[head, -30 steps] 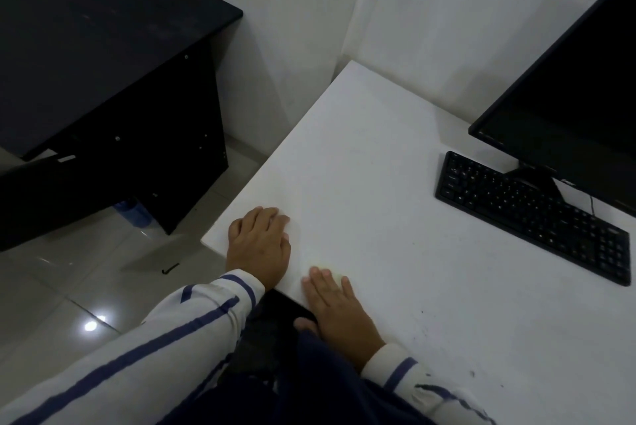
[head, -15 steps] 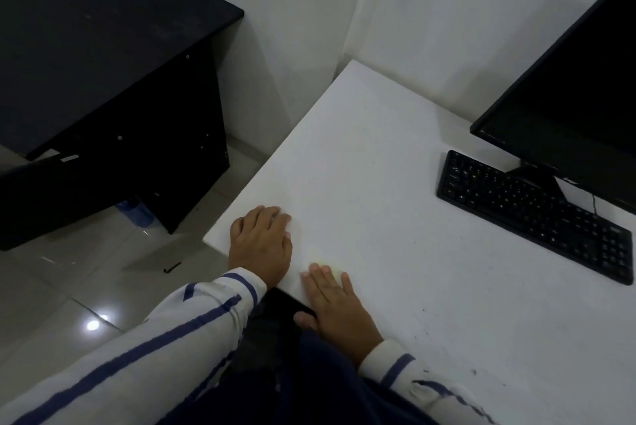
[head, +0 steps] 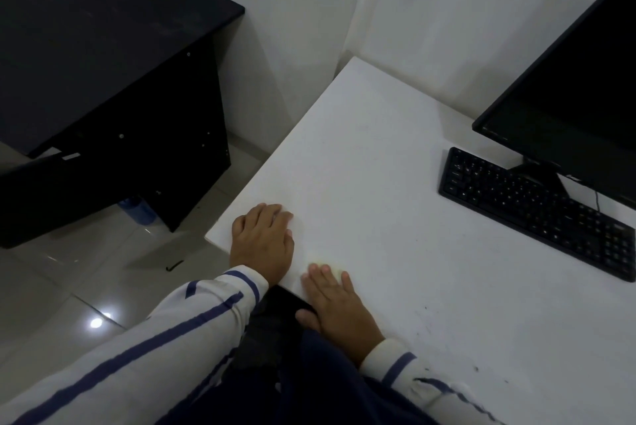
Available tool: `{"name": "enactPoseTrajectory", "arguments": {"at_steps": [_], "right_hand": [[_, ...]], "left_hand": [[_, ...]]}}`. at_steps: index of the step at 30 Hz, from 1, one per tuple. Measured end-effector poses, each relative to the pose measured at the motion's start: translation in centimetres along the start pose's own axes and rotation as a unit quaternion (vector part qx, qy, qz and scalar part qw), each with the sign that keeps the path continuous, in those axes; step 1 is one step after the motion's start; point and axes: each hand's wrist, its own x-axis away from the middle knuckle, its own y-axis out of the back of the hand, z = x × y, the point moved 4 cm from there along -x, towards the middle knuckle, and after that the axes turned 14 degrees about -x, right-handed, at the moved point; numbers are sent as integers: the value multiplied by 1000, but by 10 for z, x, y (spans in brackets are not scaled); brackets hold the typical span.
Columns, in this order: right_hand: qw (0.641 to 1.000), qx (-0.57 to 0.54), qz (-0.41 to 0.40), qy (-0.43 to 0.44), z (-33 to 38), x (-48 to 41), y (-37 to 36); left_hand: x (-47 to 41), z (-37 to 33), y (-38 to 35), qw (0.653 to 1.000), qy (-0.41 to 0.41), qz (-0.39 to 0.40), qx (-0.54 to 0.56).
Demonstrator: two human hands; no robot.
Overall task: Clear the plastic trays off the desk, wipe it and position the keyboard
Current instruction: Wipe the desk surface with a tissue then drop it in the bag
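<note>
Head view:
Desk (head: 395, 156): white, runs from the lower right up to a corner against the wall at 12 o'clock; dark specks mark its surface at 4 o'clock.
Left hand (head: 262, 239): palm down, flat on the desk's near-left corner at 7 o'clock, fingers together, grip holding nothing that shows.
Right hand (head: 339, 304): just beside the left, at 6 o'clock, flat on the desk's near edge, fingers spread, thumb hanging off the edge.
Cloth (head: 327, 264): pale yellowish patch peeping out past the right fingertips, pressed under them; most of it is hidden.
Keyboard (head: 537, 209): black, lies slantwise at 3 o'clock, well apart from both hands, its far edge under the monitor.
Monitor (head: 578, 98): dark screen at 2 o'clock, stand just behind the keyboard.
Sleeves (head: 165, 338): white with blue stripes.
Black desk (head: 89, 46): at 10 o'clock, apart from the white one, standing on a glossy tiled floor (head: 51, 287).
</note>
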Motion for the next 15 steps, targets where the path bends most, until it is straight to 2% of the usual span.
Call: {"name": "enactPoseTrajectory", "arguments": {"at_steps": [5, 7, 10, 13, 15], "right_hand": [[999, -16, 25, 17, -18, 32, -22], [1000, -7, -19, 16, -36, 38, -16], [998, -9, -46, -49, -51, 36, -1], [994, -46, -80, -54, -36, 16, 8], [996, -46, -58, -54, -21, 14, 2]], "left_hand": [[1, 0, 0, 1000, 5, -3, 4], [0, 0, -1, 1000, 5, 0, 6], [0, 0, -2, 1000, 5, 9, 8], [-1, 1, -3, 1000, 7, 19, 7], [-1, 0, -3, 1000, 6, 22, 10]]}}
